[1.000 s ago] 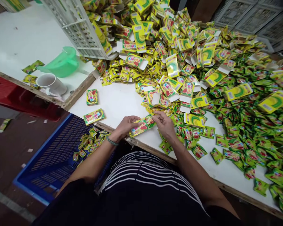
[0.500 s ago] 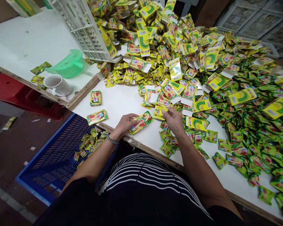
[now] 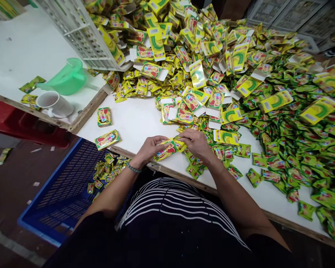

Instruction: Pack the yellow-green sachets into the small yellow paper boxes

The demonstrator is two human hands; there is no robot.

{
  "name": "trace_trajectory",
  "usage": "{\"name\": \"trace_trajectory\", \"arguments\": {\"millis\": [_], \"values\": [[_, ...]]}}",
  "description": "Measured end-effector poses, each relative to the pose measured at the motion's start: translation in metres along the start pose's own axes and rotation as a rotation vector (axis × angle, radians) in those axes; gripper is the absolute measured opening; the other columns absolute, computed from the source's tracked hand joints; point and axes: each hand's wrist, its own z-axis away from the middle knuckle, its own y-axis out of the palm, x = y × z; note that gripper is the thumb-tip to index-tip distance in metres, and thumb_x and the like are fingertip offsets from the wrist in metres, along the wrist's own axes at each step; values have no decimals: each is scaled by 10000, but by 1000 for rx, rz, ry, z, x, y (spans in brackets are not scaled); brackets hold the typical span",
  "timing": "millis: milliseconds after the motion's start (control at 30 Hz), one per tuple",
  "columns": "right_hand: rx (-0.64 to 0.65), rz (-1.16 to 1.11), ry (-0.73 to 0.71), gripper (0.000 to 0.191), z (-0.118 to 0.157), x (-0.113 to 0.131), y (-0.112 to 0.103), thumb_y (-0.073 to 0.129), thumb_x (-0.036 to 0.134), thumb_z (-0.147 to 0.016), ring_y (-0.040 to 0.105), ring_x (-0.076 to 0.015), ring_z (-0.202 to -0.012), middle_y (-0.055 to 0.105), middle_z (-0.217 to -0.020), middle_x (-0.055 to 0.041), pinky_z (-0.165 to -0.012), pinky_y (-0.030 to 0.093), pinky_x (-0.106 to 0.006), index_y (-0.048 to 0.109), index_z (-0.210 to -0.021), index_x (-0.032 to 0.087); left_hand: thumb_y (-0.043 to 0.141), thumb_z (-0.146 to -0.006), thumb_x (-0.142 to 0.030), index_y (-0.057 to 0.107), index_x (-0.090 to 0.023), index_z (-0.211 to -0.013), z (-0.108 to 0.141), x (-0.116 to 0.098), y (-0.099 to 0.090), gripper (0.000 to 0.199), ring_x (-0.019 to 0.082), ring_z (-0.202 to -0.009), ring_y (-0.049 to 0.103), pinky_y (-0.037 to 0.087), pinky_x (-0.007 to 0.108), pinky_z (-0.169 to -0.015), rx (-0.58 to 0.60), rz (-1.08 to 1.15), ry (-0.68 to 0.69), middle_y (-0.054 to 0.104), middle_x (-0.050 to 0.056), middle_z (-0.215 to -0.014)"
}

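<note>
My left hand (image 3: 149, 152) is closed around a small green-and-yellow candy box (image 3: 167, 149), held slanted just over the table's front edge. At the box's right end my right hand (image 3: 197, 144) pinches a yellow candy sachet (image 3: 181, 143), mostly covered by the fingers; whether it is inside the box is hidden. Two similar boxes lie to the left: one closed box (image 3: 107, 140) at the edge and another box (image 3: 104, 117) behind it. Beyond my hands, several flat boxes with open white flaps, such as an open box (image 3: 185, 115), lie in a heap.
Green sachets (image 3: 301, 160) spread over the right of the white table (image 3: 131, 115). Yellow sachets (image 3: 142, 86) lie behind. A white crate (image 3: 92, 41) tilts at back left, near a green scoop (image 3: 65, 80) and a mug (image 3: 54, 104). A blue crate (image 3: 50, 193) holding sachets stands below left.
My right hand has moved left with the yellow sachet, from beside the box to its right end. The left hand still holds the box. The view has shifted slightly.
</note>
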Motion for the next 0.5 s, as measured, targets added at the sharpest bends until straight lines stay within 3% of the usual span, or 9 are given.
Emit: {"name": "trace_trajectory", "arguments": {"millis": [267, 400, 500], "values": [[-211, -15, 107, 122, 0, 4, 3, 607, 258, -806, 654, -218, -830, 725, -858, -44, -837, 520, -393, 726, -785, 237, 920, -466, -251, 725, -126, -955, -4, -1, 2, 541, 130, -709, 660, 517, 261, -707, 74, 45, -111, 748, 51, -876], [-185, -19, 68, 147, 4, 7, 0, 583, 286, -825, 641, -219, -844, 716, -856, -50, -838, 510, -392, 715, -782, 236, 925, -446, -236, 721, -124, -921, -5, 3, 2, 530, 124, -647, 654, 509, 251, -648, 10, 178, -162, 742, 42, -804], [-134, -98, 101, 163, 8, 5, -3, 632, 354, -806, 608, -201, -752, 686, -824, -41, -739, 503, -373, 719, -861, 227, 929, -436, -230, 712, -120, -894, -4, 3, 4, 519, 120, -624, 651, 510, 246, -634, -2, 228, -169, 736, 34, -764]]}}
